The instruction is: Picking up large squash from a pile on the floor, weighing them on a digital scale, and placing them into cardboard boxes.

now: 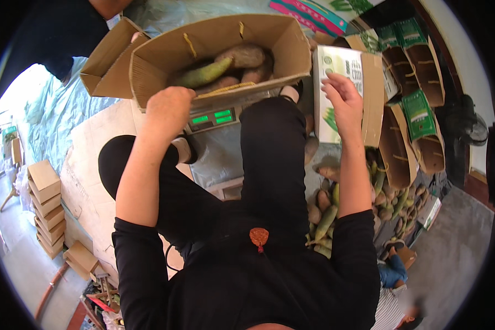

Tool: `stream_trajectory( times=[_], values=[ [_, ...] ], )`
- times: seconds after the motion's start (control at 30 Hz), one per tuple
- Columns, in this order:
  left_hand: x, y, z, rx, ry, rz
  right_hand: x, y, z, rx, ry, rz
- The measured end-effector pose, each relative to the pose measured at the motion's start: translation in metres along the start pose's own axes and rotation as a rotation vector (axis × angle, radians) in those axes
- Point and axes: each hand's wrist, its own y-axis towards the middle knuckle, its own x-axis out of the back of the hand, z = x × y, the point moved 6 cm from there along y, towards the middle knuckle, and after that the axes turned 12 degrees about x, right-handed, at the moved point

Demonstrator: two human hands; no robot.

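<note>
A tall cardboard box with yellow cord handles stands open before me, on a scale whose green-lit display shows below it. Inside lie several brown tubers and a long green vegetable, like a radish. My left hand is closed at the box's near left rim, its fingertips partly hidden. My right hand is raised with nothing in it, fingers bent and apart. It is over a white printed carton to the right of the box; whether it touches the carton I cannot tell.
A heap of tubers and green vegetables lies at the right. Several open cardboard boxes stand behind it, near a black fan. Stacked boxes are at the left. Another person is at the far left, one lower right.
</note>
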Motion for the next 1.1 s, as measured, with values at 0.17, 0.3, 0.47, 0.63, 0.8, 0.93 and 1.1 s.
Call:
stream_trajectory(
  times=[0.17,0.3,0.47,0.63,0.8,0.93,1.1],
  values=[
    [-0.006,0.008,-0.016,0.000,-0.034,0.090,0.089,-0.142,-0.117,-0.321,-0.197,-0.225],
    [0.001,0.002,-0.020,0.029,-0.063,0.126,0.101,-0.270,-0.210,-0.494,-0.379,-0.101],
    [0.003,0.001,-0.027,0.050,-0.127,0.173,0.085,-0.374,-0.266,-0.858,-0.370,-0.113],
    [0.002,0.008,-0.039,0.060,-0.134,0.203,0.090,-0.401,-0.284,-0.993,-0.478,-0.066],
    [0.002,0.013,-0.030,0.077,-0.143,0.193,0.083,-0.377,-0.295,-0.934,-0.472,-0.061],
    [-0.006,0.010,-0.013,0.113,-0.058,0.234,0.077,-0.352,-0.303,-0.804,-0.576,-0.017],
    [-0.010,0.013,-0.026,0.068,-0.071,0.209,0.102,-0.341,-0.309,-0.804,-0.545,-0.111]
  ],
)
